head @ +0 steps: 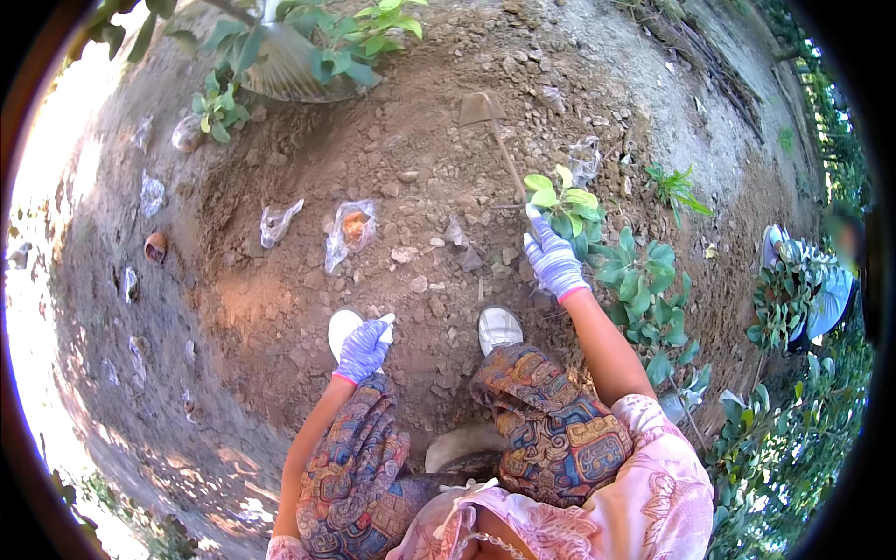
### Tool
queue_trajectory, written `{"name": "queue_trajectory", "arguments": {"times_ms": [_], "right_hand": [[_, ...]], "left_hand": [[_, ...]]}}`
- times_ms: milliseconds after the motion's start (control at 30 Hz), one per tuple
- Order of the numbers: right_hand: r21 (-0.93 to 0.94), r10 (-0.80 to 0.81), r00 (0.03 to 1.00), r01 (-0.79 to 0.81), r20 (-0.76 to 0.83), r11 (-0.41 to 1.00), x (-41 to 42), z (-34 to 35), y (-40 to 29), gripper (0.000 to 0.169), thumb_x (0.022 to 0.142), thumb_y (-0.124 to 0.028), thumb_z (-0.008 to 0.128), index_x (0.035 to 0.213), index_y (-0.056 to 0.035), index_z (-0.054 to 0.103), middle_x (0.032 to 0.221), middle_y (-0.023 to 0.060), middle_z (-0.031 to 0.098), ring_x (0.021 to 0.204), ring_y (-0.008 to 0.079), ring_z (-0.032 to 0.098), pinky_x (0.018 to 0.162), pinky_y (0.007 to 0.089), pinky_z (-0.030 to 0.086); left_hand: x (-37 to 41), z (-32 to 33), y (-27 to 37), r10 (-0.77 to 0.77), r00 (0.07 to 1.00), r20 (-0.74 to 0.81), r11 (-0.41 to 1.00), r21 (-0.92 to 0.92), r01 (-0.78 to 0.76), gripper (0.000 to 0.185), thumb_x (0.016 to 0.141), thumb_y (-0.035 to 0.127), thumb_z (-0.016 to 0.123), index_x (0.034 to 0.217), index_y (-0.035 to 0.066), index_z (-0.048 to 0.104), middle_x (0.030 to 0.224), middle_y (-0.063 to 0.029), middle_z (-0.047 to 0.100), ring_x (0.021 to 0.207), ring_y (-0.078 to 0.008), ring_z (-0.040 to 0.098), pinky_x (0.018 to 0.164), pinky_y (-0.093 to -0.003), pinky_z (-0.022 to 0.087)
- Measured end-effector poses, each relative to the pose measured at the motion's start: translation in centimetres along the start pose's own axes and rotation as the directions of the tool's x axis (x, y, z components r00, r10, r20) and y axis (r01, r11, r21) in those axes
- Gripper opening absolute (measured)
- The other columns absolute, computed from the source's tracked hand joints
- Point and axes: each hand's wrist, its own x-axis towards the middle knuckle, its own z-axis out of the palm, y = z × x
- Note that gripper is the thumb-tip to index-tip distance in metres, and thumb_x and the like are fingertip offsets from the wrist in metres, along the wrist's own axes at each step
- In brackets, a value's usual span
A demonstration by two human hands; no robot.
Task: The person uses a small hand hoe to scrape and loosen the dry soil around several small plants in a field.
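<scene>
My left hand (364,348), in a striped purple-white knit glove, is curled over my left white shoe (343,329). Its fingers are closed and nothing shows in them; the palm is hidden. My right hand (556,260), gloved alike, reaches forward against the light-green leaves (565,199) of a leafy plant. Thumb and forefinger are apart at its left side. Whether the other fingers grip a stem is hidden behind the hand. Darker green foliage (638,280) lies right beside that hand. A hoe (483,110) rests on the soil beyond it, its handle running toward my fingers.
An open clear plastic bag with orange contents (353,225) and a crumpled plastic bag (280,222) lie on cloddy soil. A brown round pot or shell (155,248) sits at left. A leafy plant (301,59) stands ahead. Another person (829,301) is at far right beside foliage.
</scene>
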Motion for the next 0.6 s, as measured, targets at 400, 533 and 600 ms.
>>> {"name": "queue_trajectory", "arguments": {"times_ms": [400,533,600], "right_hand": [[0.156,-0.116,0.852,0.224,-0.510,0.962,4.0,-0.8,4.7,0.053,0.089,-0.015,0.051,0.137,-0.0263,0.033,0.063,0.0024,0.050,0.042,0.0093,0.045,0.039,0.0254,0.041],[0.273,0.217,0.974,-0.190,-0.072,0.943,6.6,-5.6,1.3,0.050,0.087,-0.019,0.049,0.135,-0.0210,0.035,0.080,0.0167,0.062,0.052,0.0253,0.056,0.053,0.0355,0.048],[0.296,0.160,0.975,-0.109,-0.157,0.949,6.8,-6.2,0.9,0.050,0.087,-0.019,0.049,0.134,-0.0223,0.034,0.080,0.0173,0.061,0.050,0.0245,0.056,0.051,0.0350,0.049]], "left_hand": [[-0.2,1.0,-1.0,-0.079,0.994,0.071,0.994,-0.065,0.084,0.031,0.080,0.013,0.056,0.110,0.009,0.058,0.090,-0.0110,0.062,0.082,-0.0262,0.061,0.073,-0.0342,0.048],[-0.4,1.0,-0.9,-0.088,0.995,0.056,0.995,-0.040,0.091,0.030,0.081,0.014,0.056,0.110,0.009,0.058,0.089,-0.0113,0.062,0.081,-0.0269,0.060,0.072,-0.0351,0.047],[0.2,0.9,-0.1,-0.095,0.995,0.040,0.994,-0.052,0.097,0.028,0.081,0.015,0.056,0.109,0.009,0.059,0.087,-0.0108,0.062,0.080,-0.0275,0.060,0.070,-0.0356,0.047]]}}
